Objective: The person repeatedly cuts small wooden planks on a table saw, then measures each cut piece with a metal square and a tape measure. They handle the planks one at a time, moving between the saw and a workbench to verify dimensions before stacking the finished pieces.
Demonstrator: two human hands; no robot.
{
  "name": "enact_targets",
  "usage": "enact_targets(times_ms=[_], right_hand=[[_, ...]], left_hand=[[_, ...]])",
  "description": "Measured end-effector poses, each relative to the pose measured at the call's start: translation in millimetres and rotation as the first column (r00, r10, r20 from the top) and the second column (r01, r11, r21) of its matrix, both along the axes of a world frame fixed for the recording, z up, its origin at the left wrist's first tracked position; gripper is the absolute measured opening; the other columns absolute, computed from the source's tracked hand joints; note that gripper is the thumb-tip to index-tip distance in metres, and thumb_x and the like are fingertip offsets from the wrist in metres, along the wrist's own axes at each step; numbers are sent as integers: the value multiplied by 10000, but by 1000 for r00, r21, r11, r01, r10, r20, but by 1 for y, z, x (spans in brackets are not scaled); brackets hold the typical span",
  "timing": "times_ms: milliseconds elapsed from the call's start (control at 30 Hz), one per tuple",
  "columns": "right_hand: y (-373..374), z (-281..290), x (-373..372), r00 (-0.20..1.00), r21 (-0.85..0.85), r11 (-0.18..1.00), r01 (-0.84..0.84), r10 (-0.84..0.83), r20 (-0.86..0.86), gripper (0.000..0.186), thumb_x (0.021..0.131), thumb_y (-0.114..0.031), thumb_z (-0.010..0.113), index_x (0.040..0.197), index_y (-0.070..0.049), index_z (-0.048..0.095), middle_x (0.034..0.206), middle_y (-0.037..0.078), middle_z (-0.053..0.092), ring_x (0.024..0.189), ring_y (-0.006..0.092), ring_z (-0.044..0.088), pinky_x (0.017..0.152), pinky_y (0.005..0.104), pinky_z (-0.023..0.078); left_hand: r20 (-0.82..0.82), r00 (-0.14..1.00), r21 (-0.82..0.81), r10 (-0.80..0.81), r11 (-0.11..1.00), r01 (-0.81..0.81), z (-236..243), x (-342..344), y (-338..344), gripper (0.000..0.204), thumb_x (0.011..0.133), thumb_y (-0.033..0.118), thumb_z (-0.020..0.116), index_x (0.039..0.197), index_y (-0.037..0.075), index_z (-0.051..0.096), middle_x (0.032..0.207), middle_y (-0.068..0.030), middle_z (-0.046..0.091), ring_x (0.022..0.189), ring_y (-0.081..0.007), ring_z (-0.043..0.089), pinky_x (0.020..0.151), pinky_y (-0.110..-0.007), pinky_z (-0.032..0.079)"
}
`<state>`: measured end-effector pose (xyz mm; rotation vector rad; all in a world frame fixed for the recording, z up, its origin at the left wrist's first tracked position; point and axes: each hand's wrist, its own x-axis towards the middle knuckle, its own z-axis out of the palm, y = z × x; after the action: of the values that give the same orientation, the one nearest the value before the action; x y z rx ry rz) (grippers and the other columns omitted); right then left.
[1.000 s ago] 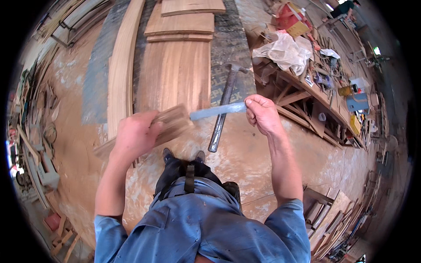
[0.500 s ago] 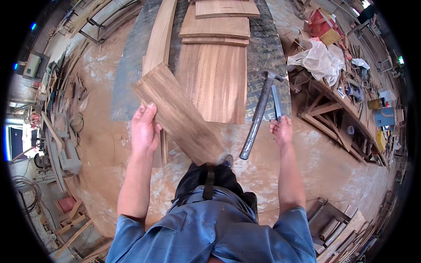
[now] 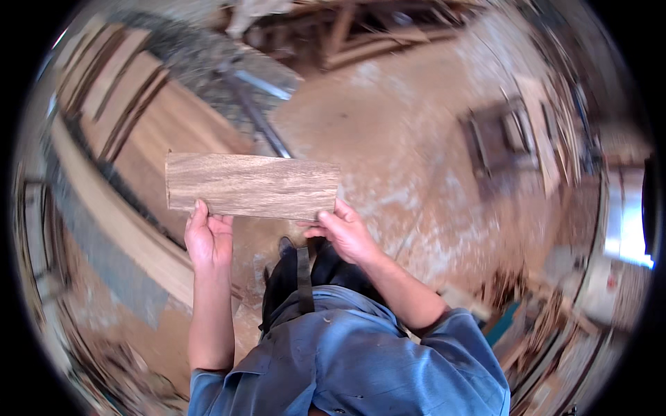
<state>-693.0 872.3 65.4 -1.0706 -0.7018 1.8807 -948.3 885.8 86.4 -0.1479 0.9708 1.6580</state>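
Note:
I hold a flat rectangular wooden board level in front of me. My left hand grips its lower edge near the left end, thumb on top. My right hand grips the lower right corner. Beyond the board, a blurred dark hammer and a pale blue metal strip lie on a dark printed sheet, beside stacked wooden planks. The hammer's lower end is partly behind the board.
A long pale plank lies at the left. A cluttered wooden bench stands at the far side, a dark wooden frame at the right, scrap wood at lower right. The dusty floor spreads between them; much is blurred.
My view has swung round to the right. My right hand has let go of the metal strip and now grips the board, which has turned horizontal between both hands.

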Motion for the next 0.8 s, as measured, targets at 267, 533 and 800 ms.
enact_targets(times_ms=[267,533,800], right_hand=[[-146,-18,92,791,-26,794,607,-600,123,458,1002,-176,517,1361,76,386,1239,152,565,753,189,679,723,321,572],[-359,23,182,644,40,662,749,-740,193,399,998,-173,525,1339,25,470,1098,105,623,792,176,671,663,311,583],[-657,18,267,308,90,317,944,-946,98,375,1000,-192,535,1311,14,496,1081,112,629,781,188,672,592,304,585]], left_hand=[[-852,-5,-449,-524,726,521,-22,70,-38,695,847,138,711,1414,-34,347,1428,-227,400,1317,-362,415,1117,-437,343],[-602,-499,-649,623,-18,761,21,240,-151,1008,610,128,835,1453,-24,303,1522,-306,225,1413,-457,231,1170,-548,196],[-679,-151,-532,719,-339,776,45,398,-392,897,517,186,853,1331,51,504,1329,-280,411,1207,-455,416,1010,-530,382]])
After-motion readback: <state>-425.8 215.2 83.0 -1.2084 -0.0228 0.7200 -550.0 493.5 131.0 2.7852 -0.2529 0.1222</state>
